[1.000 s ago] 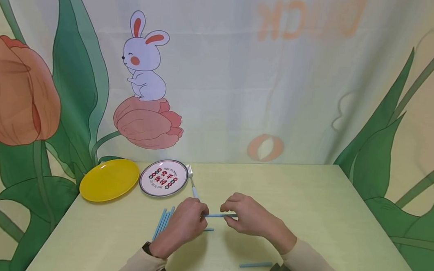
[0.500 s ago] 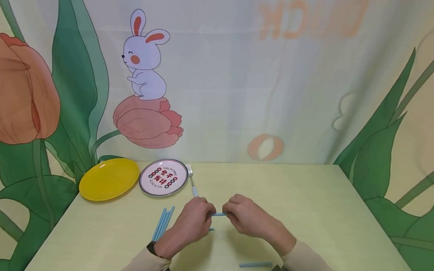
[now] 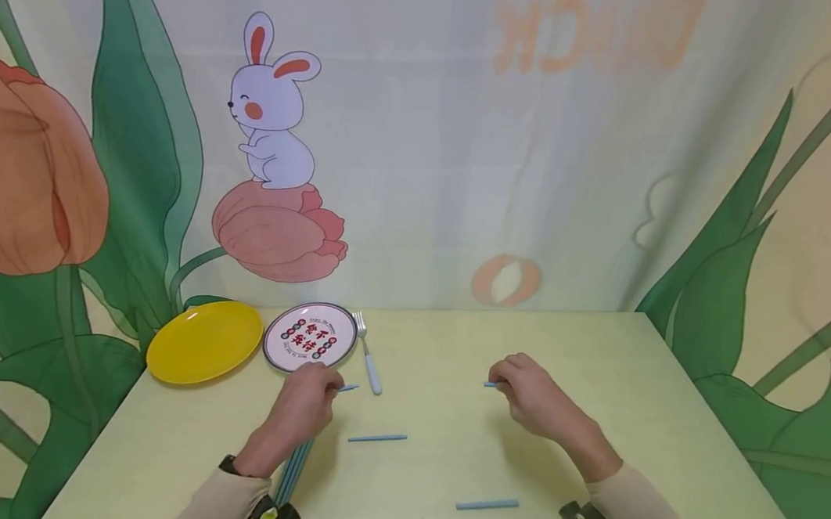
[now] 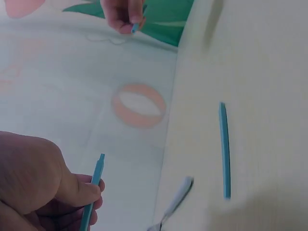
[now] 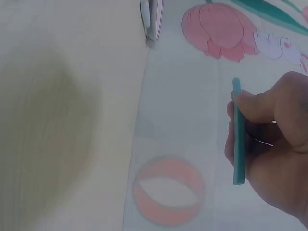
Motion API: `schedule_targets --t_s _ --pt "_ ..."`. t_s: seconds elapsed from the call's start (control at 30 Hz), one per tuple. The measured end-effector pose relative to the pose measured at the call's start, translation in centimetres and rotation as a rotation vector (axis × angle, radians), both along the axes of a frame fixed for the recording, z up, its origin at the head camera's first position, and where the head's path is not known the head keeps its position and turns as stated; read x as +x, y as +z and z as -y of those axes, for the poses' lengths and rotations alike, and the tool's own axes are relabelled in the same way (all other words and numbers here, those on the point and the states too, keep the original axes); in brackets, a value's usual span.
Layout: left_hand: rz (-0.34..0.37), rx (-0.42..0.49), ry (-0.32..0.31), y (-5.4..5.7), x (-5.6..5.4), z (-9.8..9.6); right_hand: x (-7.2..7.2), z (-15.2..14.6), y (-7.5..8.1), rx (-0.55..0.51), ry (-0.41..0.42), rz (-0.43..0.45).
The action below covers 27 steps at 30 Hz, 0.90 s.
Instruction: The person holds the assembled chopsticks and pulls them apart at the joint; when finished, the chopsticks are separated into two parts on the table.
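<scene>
My left hand [image 3: 302,404] pinches a slim blue chopstick piece [image 4: 97,173] between thumb and fingers, over the table's left half. A narrow peg shows at the piece's upper end in the left wrist view. To the right, well apart from it, my right hand [image 3: 539,396] grips another blue chopstick piece [image 5: 239,139], its thumb laid along the shaft. Beneath and between the hands lies a tapered blue piece [image 3: 378,438]. A thicker blue piece [image 3: 487,504] rests closer to the front. Several blue chopsticks [image 3: 291,476] lie bundled under the left forearm, partly hidden.
A yellow plate [image 3: 203,342] and a white printed plate [image 3: 277,348] stand at the back left, with a white-handled fork [image 3: 373,373] beside them. Behind the table [image 3: 594,355] hangs a curtain [image 3: 408,134] printed with tulips and a rabbit.
Both hands held one blue chopstick between them. Now they have parted, left hand to the left and right hand to the right, each with a piece. The loose tapered piece is uncovered.
</scene>
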<state>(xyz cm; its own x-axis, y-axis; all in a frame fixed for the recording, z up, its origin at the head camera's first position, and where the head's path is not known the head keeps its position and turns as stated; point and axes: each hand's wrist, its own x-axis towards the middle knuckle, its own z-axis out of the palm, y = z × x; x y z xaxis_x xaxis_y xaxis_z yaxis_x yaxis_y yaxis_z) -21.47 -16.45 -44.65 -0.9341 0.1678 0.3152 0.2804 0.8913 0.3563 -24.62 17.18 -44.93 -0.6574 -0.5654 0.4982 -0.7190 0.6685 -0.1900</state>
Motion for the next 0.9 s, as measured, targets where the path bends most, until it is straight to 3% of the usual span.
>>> schedule_targets --t_s 0.1,0.17,0.37,0.7,0.9 --pt "0.008 0.035 -0.095 -0.1 -0.2 0.0 0.2 0.1 0.0 -0.012 0.074 0.067" --pt "-0.001 0.037 -0.126 -0.2 -0.2 -0.4 0.5 0.3 -0.3 -0.017 0.102 0.083" --pt "-0.040 0.028 -0.116 -0.5 -0.4 -1.0 1.1 0.5 -0.4 -0.041 0.093 0.104" --pt "0.081 0.083 -0.149 -0.9 -0.4 -1.5 1.6 0.6 0.0 -0.027 0.105 0.151" --pt "0.096 0.092 -0.157 -1.3 -0.3 -1.8 2.1 0.7 0.2 -0.022 0.115 0.160"
